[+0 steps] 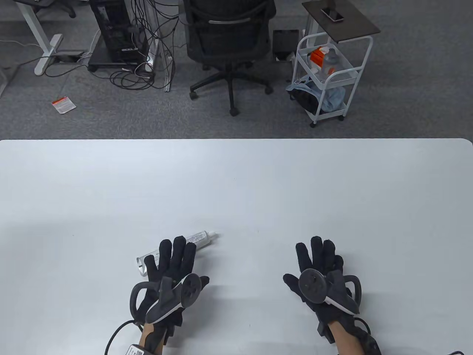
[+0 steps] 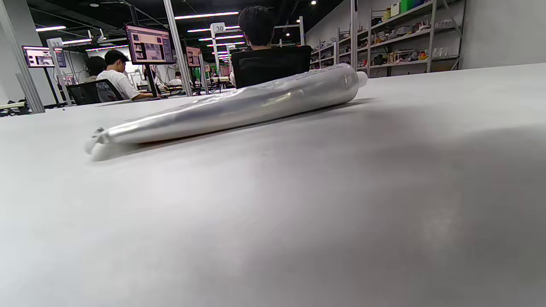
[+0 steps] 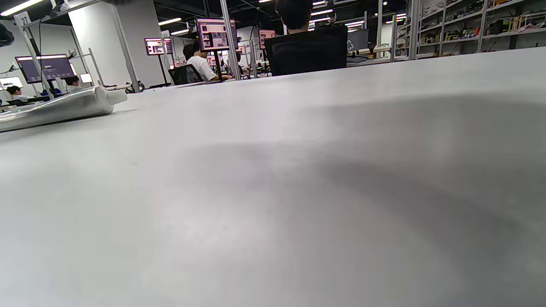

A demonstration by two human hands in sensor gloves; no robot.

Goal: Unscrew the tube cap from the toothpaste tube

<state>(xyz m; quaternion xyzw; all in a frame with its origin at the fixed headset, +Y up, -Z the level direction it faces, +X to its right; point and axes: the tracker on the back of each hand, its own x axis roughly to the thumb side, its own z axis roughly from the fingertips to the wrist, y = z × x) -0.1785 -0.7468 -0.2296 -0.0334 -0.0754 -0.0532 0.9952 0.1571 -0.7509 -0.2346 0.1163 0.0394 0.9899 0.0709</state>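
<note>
Open-plan office lab: monitors (image 2: 148, 44), office chair (image 1: 229, 44), stocked shelving (image 2: 405, 36).

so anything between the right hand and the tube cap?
Nothing: in the table view, only bare table lies between the right hand and the cap. The right wrist view shows the same.

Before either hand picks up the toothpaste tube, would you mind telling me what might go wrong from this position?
The toothpaste tube lies loose on the smooth white table, partly hidden under the left hand's fingers in the table view, so a careless reach may roll or push it away.

Its white cap is small and points away from the right hand, which lies well apart; a fumbled pinch seems possible.

Squeezing the soft tube body hard could force paste out once the cap loosens.
</note>
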